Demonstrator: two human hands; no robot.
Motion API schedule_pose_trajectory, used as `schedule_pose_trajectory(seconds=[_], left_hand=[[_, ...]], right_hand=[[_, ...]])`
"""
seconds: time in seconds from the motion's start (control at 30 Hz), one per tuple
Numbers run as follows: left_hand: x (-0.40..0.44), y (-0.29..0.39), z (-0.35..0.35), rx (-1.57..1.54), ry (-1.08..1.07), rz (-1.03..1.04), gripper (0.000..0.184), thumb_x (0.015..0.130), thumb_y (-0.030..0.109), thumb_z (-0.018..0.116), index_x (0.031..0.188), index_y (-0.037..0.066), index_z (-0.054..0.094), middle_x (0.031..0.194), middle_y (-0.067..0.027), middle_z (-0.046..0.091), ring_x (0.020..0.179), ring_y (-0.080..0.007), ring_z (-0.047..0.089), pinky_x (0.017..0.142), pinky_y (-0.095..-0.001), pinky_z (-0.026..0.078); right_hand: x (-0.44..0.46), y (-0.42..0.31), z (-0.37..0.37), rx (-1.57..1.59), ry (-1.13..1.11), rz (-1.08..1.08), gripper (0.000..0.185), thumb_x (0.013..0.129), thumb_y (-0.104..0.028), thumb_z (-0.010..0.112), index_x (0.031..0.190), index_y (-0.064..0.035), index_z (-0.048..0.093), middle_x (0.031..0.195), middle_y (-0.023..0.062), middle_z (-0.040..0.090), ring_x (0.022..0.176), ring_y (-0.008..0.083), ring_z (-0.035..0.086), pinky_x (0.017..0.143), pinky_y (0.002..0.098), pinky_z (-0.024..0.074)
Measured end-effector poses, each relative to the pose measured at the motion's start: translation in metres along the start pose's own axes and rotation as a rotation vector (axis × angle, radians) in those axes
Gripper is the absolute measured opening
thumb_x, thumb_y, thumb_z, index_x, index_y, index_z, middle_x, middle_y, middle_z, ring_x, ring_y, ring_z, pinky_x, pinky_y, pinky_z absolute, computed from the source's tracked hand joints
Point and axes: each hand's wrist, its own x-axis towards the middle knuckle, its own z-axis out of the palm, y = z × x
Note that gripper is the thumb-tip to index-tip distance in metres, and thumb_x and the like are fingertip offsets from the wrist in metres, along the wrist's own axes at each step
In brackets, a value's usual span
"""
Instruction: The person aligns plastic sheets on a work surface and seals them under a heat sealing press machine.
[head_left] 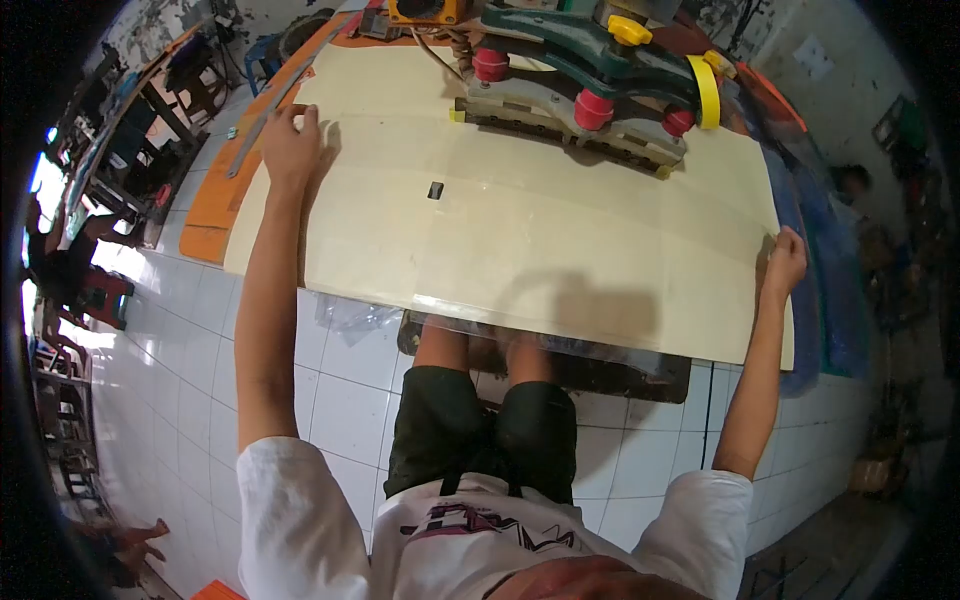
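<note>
Upper left, our left hand [291,145] curls, grip unclear; at right, our right hand [786,262] pinches the cream sheet [375,230]; uneven pulling could skew or crease it.

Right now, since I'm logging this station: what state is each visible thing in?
Left hand: curled, at the cream sheet's left side.
Right hand: curled, at its right edge.
Cream sheet: spread out.
Grey bar: over the sheet; contact unclear.
Yellow ring: on the green arm's end.
Metal strip: lying on the orange surface.
</note>
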Motion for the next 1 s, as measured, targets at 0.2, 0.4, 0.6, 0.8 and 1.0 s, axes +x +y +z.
schedule_pose_trajectory(seconds=[0.2, 0.4, 0.6, 0.8, 1.0], left_hand=[[0.016, -0.039, 0.005, -0.272, 0.197, -0.065, 0.034, 0.092, 0.031, 0.061, 0.099, 0.000, 0.072, 0.088, -0.0154, 0.071, 0.083, -0.0267, 0.068, 0.078, -0.0369, 0.051], [0.012, -0.030, -0.001, -0.300, 0.294, -0.084, 0.035, 0.089, 0.032, 0.063, 0.100, 0.000, 0.072, 0.085, -0.0155, 0.072, 0.079, -0.0253, 0.070, 0.075, -0.0348, 0.052], [0.014, -0.037, 0.004, -0.307, 0.250, -0.112, 0.034, 0.088, 0.033, 0.063, 0.099, 0.001, 0.073, 0.090, -0.0147, 0.073, 0.084, -0.0257, 0.070, 0.078, -0.0354, 0.052], [0.010, -0.026, -0.008, -0.185, 0.261, -0.081, 0.034, 0.088, 0.033, 0.063, 0.096, 0.002, 0.072, 0.090, -0.0138, 0.073, 0.084, -0.0275, 0.070, 0.079, -0.0363, 0.051], [0.014, -0.032, -0.003, -0.231, 0.248, -0.074, 0.033, 0.087, 0.034, 0.063, 0.095, 0.003, 0.073, 0.088, -0.0124, 0.073, 0.084, -0.0282, 0.070, 0.078, -0.0378, 0.051]], right_hand=[[0.022, 0.028, -0.003, 0.190, 0.175, -0.026, 0.026, 0.095, -0.020, 0.055, 0.100, 0.0007, 0.070, 0.095, 0.0097, 0.069, 0.088, 0.0201, 0.064, 0.081, 0.0309, 0.0494], [0.011, 0.004, -0.016, 0.329, 0.245, 0.100, 0.025, 0.096, -0.020, 0.054, 0.103, -0.0014, 0.068, 0.081, 0.0057, 0.060, 0.071, 0.0148, 0.055, 0.065, 0.0297, 0.0462], [0.011, 0.002, -0.025, 0.367, 0.338, 0.188, 0.025, 0.097, -0.021, 0.052, 0.101, -0.0025, 0.068, 0.079, 0.0048, 0.059, 0.068, 0.0143, 0.053, 0.060, 0.0287, 0.0444], [0.009, 0.003, -0.025, 0.377, 0.355, 0.178, 0.024, 0.098, -0.022, 0.052, 0.099, -0.0034, 0.068, 0.077, 0.0037, 0.057, 0.067, 0.0133, 0.052, 0.060, 0.0281, 0.0439], [0.006, 0.000, -0.026, 0.369, 0.356, 0.152, 0.024, 0.099, -0.020, 0.051, 0.097, -0.0036, 0.068, 0.072, 0.0025, 0.057, 0.063, 0.0117, 0.051, 0.057, 0.0270, 0.0430]])
